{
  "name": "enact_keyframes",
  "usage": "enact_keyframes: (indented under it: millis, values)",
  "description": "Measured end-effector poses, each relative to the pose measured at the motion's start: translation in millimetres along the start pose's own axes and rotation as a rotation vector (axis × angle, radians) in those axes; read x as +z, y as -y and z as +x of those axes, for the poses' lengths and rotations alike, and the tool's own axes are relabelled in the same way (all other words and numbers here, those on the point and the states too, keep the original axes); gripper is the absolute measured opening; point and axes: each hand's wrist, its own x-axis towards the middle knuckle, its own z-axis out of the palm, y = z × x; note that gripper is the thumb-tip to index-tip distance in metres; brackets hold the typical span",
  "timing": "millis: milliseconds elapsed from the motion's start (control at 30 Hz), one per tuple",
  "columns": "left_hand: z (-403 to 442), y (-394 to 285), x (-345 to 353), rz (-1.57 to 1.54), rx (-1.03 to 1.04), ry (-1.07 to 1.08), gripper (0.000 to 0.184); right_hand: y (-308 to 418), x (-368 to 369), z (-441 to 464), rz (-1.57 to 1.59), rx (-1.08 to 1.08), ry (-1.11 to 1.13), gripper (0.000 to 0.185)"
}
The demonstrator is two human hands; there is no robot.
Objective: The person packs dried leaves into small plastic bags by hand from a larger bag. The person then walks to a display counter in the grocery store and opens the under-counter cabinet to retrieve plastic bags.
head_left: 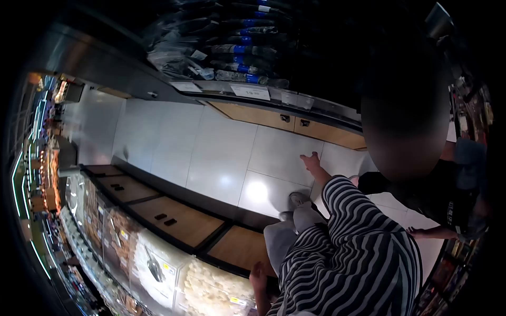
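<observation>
My right hand point(312, 159) reaches out over the pale floor from a striped sleeve. Its fingers are apart and it holds nothing. My left hand point(258, 276) hangs low beside the wooden cabinet front point(240, 247), close to a clear bin of pale chunky food point(216, 282). Its fingers look loosely bent, with no object visible in them. Beside that bin is another with white contents point(145, 253), and a metal scoop point(154, 267) lies on it.
Another person point(432, 189) stands at the right, one hand point(421, 231) extended near my side. A dark shelf holds stacked clear-wrapped packages with blue labels point(242, 50) above price tags point(250, 92). Tiled floor point(216, 152) runs between shelf and bins. Lit displays point(50, 158) line the left.
</observation>
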Motion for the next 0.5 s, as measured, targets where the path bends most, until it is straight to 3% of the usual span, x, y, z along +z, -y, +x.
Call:
enact_keyframes:
  millis: [133, 200, 233, 267, 300, 367, 433, 500]
  values:
    - [88.4, -18.4, -56.0, 0.117, -0.019, 0.055, 0.026, 88.1, 52.8, 25.1, 0.125, -0.09, -0.217, 0.121]
    - [143.4, -5.6, -71.9, 0.212, 0.084, 0.129, 0.027, 86.8, 89.5, 88.9, 0.297, -0.242, -0.412, 0.122]
    - [170.6, -0.8, -82.6, 0.26, 0.138, 0.168, 0.027, 94.3, 101.4, 87.9, 0.27, -0.175, -0.479, 0.12]
    - [191.7, -32.0, -80.5, 0.229, 0.097, 0.207, 0.028, 126.7, 98.9, 86.2, 0.249, -0.126, -0.555, 0.119]
    - [207.5, -48.4, -83.6, 0.39, 0.012, 0.219, 0.03, 153.3, 96.3, 79.2, 0.209, -0.081, -0.613, 0.117]
    - [233.2, -89.9, -89.9, 0.44, -0.136, 0.244, 0.03, 173.0, 105.1, 88.6, 0.274, -0.125, -0.709, 0.113]
    - [259.9, -48.1, -113.4, 0.299, -0.156, 0.288, 0.027, 177.9, 121.8, 112.0, 0.35, -0.177, -0.826, 0.11]
    - [271.4, -107.4, -130.5, 0.596, 0.0, 0.365, 0.032, 164.4, 137.8, 138.0, 0.419, -0.235, -0.965, 0.108]
